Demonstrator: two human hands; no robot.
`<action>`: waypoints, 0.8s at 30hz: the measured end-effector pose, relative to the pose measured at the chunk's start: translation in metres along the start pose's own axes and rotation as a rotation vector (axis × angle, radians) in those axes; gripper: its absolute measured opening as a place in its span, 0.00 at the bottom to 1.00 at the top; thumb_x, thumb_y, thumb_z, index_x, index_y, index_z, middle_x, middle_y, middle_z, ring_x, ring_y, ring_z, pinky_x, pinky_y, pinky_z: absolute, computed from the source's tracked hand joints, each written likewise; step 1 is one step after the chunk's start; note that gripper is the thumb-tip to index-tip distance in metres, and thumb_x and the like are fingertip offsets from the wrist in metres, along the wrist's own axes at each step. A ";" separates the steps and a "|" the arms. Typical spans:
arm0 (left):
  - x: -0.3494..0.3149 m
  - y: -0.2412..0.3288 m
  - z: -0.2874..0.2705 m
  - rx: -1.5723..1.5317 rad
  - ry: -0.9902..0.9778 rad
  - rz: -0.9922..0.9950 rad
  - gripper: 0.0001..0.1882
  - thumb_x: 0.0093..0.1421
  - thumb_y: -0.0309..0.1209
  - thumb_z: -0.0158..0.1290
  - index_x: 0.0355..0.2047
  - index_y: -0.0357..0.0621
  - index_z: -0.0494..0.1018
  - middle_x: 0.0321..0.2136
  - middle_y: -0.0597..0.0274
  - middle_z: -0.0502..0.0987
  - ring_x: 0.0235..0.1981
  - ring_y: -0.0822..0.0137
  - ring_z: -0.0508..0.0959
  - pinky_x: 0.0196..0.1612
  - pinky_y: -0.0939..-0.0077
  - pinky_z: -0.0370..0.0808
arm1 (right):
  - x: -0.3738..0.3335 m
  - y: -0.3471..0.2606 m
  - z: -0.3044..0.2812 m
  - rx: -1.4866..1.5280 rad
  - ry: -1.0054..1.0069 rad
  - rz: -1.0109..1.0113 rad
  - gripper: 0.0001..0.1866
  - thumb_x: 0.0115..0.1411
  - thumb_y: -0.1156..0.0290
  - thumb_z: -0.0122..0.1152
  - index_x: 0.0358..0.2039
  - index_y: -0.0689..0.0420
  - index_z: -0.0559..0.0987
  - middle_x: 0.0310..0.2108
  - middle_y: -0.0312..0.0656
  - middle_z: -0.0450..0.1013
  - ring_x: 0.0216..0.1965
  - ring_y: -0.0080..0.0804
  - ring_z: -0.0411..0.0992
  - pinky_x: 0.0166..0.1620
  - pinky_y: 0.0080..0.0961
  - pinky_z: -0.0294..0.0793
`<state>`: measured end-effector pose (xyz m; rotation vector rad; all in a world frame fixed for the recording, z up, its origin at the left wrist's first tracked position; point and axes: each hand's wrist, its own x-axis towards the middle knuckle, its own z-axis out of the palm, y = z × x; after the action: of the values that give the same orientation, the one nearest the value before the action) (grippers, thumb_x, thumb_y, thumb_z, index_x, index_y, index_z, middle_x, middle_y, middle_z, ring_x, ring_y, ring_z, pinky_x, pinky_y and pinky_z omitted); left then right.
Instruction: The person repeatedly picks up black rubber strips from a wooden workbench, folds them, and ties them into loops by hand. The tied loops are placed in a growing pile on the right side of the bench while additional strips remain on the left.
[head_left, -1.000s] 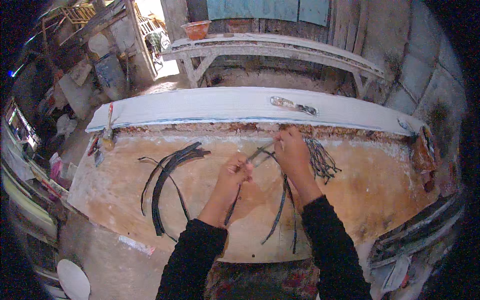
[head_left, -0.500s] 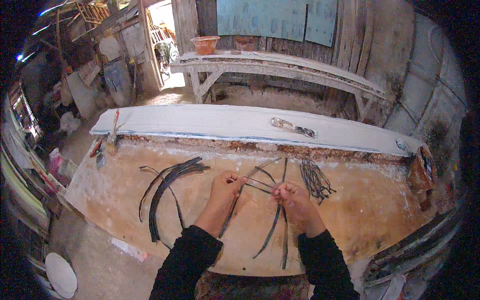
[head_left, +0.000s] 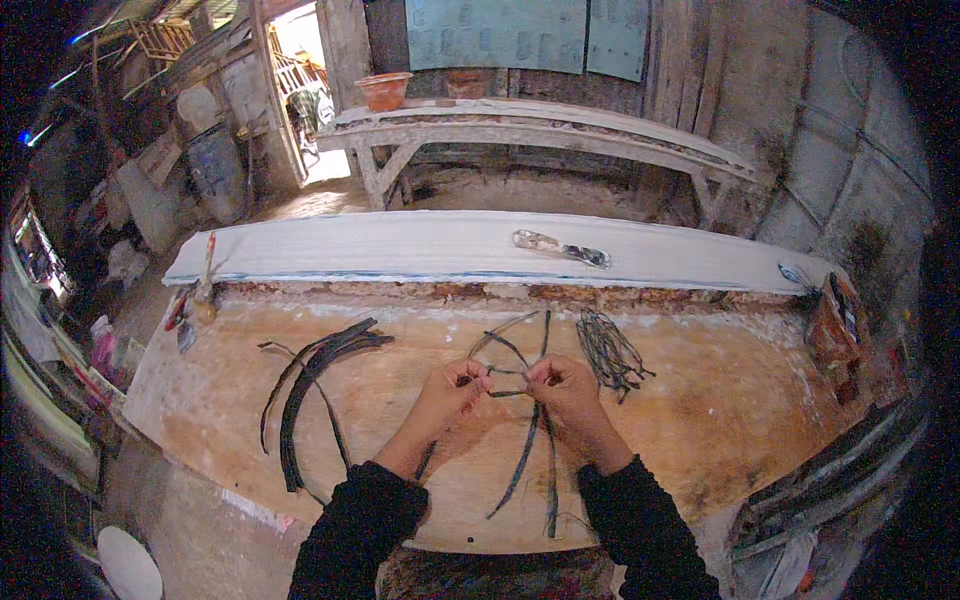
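Observation:
Between my two hands a thin black strip is held bent into a small loop above the wooden board. My left hand pinches it from one side with thumb and fingers. Pinching the other side is my right hand. Several long black strips lie loose on the board under and around the hands, partly hidden by them. Left of my left arm rests a curved bundle of dark strips. A small heap of thin, looped black strips is just beyond my right hand.
Behind the board runs a white-topped ledge with a stained, knife-like tool on it. A brush leans at the left end. A brown container stands at the right. Farther back, a bench carries an orange pot.
My hands have turned slightly and drawn a bit closer together, with the strip's loop now more level. The whole view has shifted a little.

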<state>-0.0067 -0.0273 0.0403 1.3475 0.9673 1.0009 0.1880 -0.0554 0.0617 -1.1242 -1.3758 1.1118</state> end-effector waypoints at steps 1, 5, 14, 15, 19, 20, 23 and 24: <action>-0.003 0.002 0.002 -0.020 -0.069 -0.025 0.06 0.54 0.31 0.55 0.26 0.43 0.71 0.18 0.74 0.70 0.17 0.82 0.66 0.19 0.86 0.62 | -0.001 -0.001 0.002 -0.210 0.079 -0.016 0.04 0.47 0.74 0.60 0.22 0.58 0.73 0.24 0.35 0.71 0.28 0.24 0.68 0.35 0.21 0.67; -0.015 0.014 0.011 -0.126 -0.397 -0.091 0.06 0.52 0.30 0.55 0.23 0.45 0.70 0.19 0.73 0.70 0.21 0.79 0.68 0.24 0.85 0.65 | 0.010 0.023 0.000 -0.329 0.312 -0.056 0.03 0.46 0.76 0.58 0.24 0.58 0.74 0.24 0.40 0.70 0.26 0.30 0.68 0.35 0.24 0.68; 0.000 0.002 -0.009 0.288 0.175 0.088 0.04 0.51 0.27 0.56 0.24 0.42 0.71 0.19 0.69 0.72 0.20 0.78 0.70 0.22 0.84 0.66 | 0.013 0.033 -0.008 -0.496 0.382 -0.239 0.06 0.46 0.70 0.62 0.25 0.56 0.79 0.27 0.41 0.69 0.32 0.36 0.70 0.41 0.28 0.67; 0.002 0.001 -0.012 0.405 0.290 0.124 0.04 0.50 0.26 0.56 0.24 0.42 0.71 0.18 0.68 0.72 0.20 0.77 0.70 0.22 0.83 0.66 | 0.014 0.037 -0.007 -0.420 0.327 -0.163 0.06 0.46 0.70 0.63 0.25 0.56 0.79 0.27 0.41 0.70 0.33 0.35 0.70 0.41 0.27 0.67; 0.003 0.025 -0.005 0.274 0.458 -0.040 0.05 0.49 0.27 0.56 0.23 0.39 0.72 0.17 0.65 0.72 0.20 0.75 0.70 0.24 0.81 0.67 | 0.010 0.026 -0.011 0.121 -0.128 0.074 0.08 0.50 0.72 0.61 0.30 0.61 0.77 0.33 0.36 0.68 0.33 0.22 0.65 0.39 0.19 0.65; 0.007 0.014 -0.011 0.319 0.491 -0.017 0.05 0.49 0.27 0.56 0.22 0.39 0.72 0.17 0.65 0.72 0.19 0.75 0.70 0.23 0.80 0.67 | 0.005 0.012 -0.006 0.167 -0.190 0.131 0.08 0.50 0.71 0.60 0.30 0.60 0.77 0.33 0.36 0.68 0.33 0.21 0.65 0.40 0.19 0.65; 0.007 0.003 -0.013 0.321 0.510 0.019 0.07 0.48 0.29 0.57 0.22 0.38 0.72 0.17 0.65 0.72 0.19 0.74 0.70 0.23 0.79 0.67 | -0.009 -0.011 0.003 0.298 -0.335 0.250 0.09 0.51 0.68 0.60 0.30 0.59 0.77 0.34 0.36 0.70 0.35 0.20 0.66 0.40 0.18 0.65; 0.007 0.005 -0.012 0.297 0.503 0.026 0.07 0.48 0.29 0.57 0.22 0.38 0.73 0.17 0.65 0.72 0.19 0.74 0.70 0.23 0.79 0.67 | -0.012 -0.008 0.005 0.323 -0.364 0.242 0.10 0.51 0.67 0.60 0.30 0.59 0.77 0.35 0.36 0.71 0.35 0.20 0.66 0.40 0.18 0.65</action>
<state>-0.0160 -0.0173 0.0453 1.3766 1.5259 1.2863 0.1835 -0.0686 0.0674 -0.8949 -1.2887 1.7131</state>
